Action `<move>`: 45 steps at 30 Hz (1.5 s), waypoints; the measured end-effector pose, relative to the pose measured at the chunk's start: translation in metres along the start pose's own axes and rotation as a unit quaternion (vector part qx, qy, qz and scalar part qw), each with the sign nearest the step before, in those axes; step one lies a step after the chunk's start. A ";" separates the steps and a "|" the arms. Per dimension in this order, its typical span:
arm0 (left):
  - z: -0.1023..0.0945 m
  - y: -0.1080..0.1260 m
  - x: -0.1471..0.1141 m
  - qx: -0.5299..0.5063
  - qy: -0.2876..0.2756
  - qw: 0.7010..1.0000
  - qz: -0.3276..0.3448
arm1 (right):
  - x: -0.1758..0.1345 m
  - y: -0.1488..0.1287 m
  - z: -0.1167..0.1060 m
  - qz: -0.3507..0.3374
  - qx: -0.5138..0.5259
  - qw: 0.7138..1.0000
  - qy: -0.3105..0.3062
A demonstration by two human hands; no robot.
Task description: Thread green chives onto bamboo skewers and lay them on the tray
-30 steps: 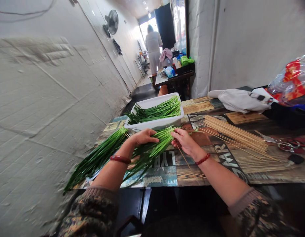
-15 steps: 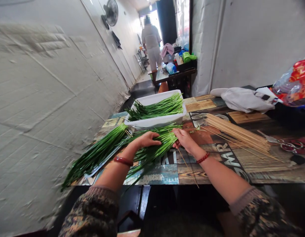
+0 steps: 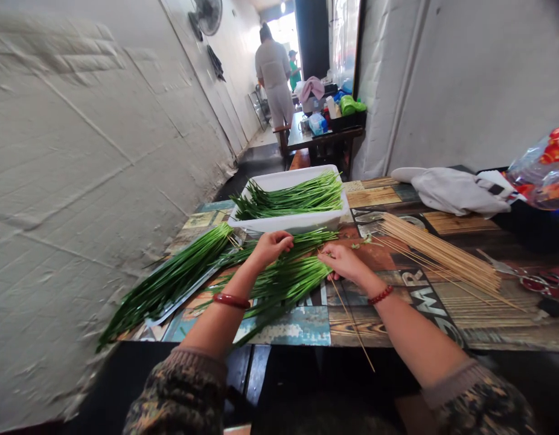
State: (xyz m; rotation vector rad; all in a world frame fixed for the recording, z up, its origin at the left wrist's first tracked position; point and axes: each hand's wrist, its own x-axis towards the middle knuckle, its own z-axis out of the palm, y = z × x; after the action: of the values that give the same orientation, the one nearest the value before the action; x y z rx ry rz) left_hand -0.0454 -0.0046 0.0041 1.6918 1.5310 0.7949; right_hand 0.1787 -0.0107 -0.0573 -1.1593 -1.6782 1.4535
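Note:
My right hand pinches the pale cut ends of a bunch of garlic chives lying on the table. A thin bamboo skewer runs from under that hand, its lower end past the table's front edge. My left hand is raised over the loose chives with thumb and fingertips together; what they hold, if anything, cannot be made out. Behind both hands, a white plastic tub contains more chives. On the left, skewered chives rest on a shallow tray.
A pile of bamboo skewers lies to the right, with scissors beyond it. Farther back are a pale cap and a red plastic package. A white wall borders the left side. Two people stand in the background.
My left hand has lifted away from the chives and its fingers have come together. My right hand still grips the bunch. The view has shifted slightly, and a second person shows in the background.

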 end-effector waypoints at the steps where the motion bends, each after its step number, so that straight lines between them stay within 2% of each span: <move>1: 0.004 0.000 0.003 0.024 -0.006 1.000 0.011 | 0.000 0.000 -0.001 0.002 0.000 1.000 -0.006; 4: 0.015 0.002 0.010 0.138 -0.019 0.988 0.061 | -0.001 -0.003 -0.003 0.005 0.002 1.000 -0.009; 8: 0.020 0.004 0.012 0.285 -0.044 0.952 0.100 | -0.009 -0.011 -0.007 -0.004 -0.008 0.999 -0.045; 11: 0.019 0.002 0.010 0.308 -0.062 0.945 0.093 | -0.016 -0.019 -0.012 -0.007 -0.009 0.995 -0.101; 13: 0.019 0.000 0.008 0.321 -0.073 0.940 0.089 | -0.018 -0.022 -0.015 -0.005 -0.013 0.993 -0.114; 21: 0.034 0.001 0.009 0.360 -0.048 0.925 0.115 | -0.013 -0.016 -0.014 0.010 -0.019 0.996 -0.092; 23: 0.031 0.002 0.009 0.334 -0.041 0.931 0.141 | -0.012 -0.014 -0.013 0.013 -0.006 0.997 -0.076; 26: 0.020 0.002 0.006 0.219 -0.003 0.962 0.161 | -0.009 -0.013 -0.009 -0.014 0.001 0.999 -0.029; 29: 0.015 0.004 0.000 0.073 0.048 0.988 0.126 | -0.005 -0.014 -0.006 -0.086 -0.008 0.995 0.053; 31: 0.017 0.010 -0.004 0.006 0.053 0.993 0.108 | -0.003 -0.015 -0.005 -0.112 -0.018 0.987 0.113; 34: 0.027 0.021 -0.006 -0.005 0.051 0.992 0.119 | -0.003 -0.018 -0.007 -0.127 -0.030 0.975 0.182; 36: 0.033 0.028 -0.003 0.019 0.059 0.989 0.134 | -0.004 -0.020 -0.008 -0.136 -0.027 0.970 0.200; 42: 0.041 0.032 0.004 0.013 0.084 0.989 0.125 | -0.009 -0.026 -0.005 -0.148 0.009 0.969 0.199; 45: 0.045 0.034 0.003 -0.022 0.068 0.991 0.113 | -0.012 -0.028 -0.003 -0.158 0.002 0.967 0.201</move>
State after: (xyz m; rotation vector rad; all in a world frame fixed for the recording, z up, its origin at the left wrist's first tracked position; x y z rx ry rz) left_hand 0.0103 -0.0080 0.0071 1.8316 1.4145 1.0737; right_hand 0.1804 -0.0208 -0.0278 -1.0422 -1.4888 0.9512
